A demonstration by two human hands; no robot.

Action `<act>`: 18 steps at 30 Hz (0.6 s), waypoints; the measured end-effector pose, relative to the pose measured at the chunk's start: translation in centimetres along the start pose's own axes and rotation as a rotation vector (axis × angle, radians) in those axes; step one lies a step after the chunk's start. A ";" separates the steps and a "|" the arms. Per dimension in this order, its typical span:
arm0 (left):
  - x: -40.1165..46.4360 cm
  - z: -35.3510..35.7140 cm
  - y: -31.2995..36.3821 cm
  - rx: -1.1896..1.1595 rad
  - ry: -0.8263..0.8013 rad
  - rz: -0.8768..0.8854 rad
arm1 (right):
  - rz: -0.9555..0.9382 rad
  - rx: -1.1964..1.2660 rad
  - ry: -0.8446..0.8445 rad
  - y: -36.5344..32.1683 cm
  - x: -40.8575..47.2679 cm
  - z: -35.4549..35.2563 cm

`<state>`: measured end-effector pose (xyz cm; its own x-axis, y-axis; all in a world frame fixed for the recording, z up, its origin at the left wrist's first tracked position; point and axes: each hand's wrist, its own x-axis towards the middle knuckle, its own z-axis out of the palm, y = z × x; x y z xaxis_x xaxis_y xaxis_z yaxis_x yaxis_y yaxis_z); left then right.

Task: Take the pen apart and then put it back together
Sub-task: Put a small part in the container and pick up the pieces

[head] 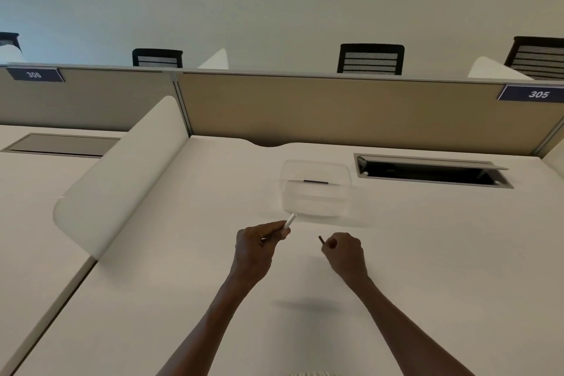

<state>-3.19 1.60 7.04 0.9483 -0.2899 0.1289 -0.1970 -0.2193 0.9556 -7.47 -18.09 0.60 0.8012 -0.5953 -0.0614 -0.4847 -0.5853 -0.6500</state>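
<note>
My left hand (pixel 258 243) is closed around a white pen barrel (pixel 290 221), whose tip pokes up and to the right past my fingers. My right hand (pixel 345 252) pinches a small dark pen part (pixel 321 239); only its short end sticks out to the upper left. The two hands hover apart above the white desk (pixel 183 284), with a gap between the barrel and the dark part. A clear plastic tray (pixel 316 189) stands just beyond the hands, and a thin dark pen piece (pixel 316 181) lies in it.
A white curved divider (pixel 122 180) rises on the left. An open cable hatch (pixel 433 172) is set into the desk at the back right. A tan partition (pixel 335 107) closes the far edge, with black chairs (pixel 370 58) behind it.
</note>
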 end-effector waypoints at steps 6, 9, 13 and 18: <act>-0.1 0.3 0.4 -0.030 -0.004 -0.003 | -0.192 0.316 0.129 -3.0 -1.1 -3.7; 0.1 0.2 0.4 -0.012 0.006 0.017 | -0.294 0.444 0.205 -4.4 -2.1 -5.6; 0.3 0.2 0.5 -0.012 0.002 0.033 | -0.420 0.464 0.239 -5.8 -3.4 -7.2; 0.4 0.3 0.6 -0.006 -0.009 0.049 | -0.522 0.416 0.231 -6.7 -4.0 -7.7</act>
<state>-3.04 1.08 7.58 0.9352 -0.3088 0.1736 -0.2419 -0.1986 0.9498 -10.18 -16.07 11.05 0.7749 -0.4230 0.4697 0.1537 -0.5947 -0.7891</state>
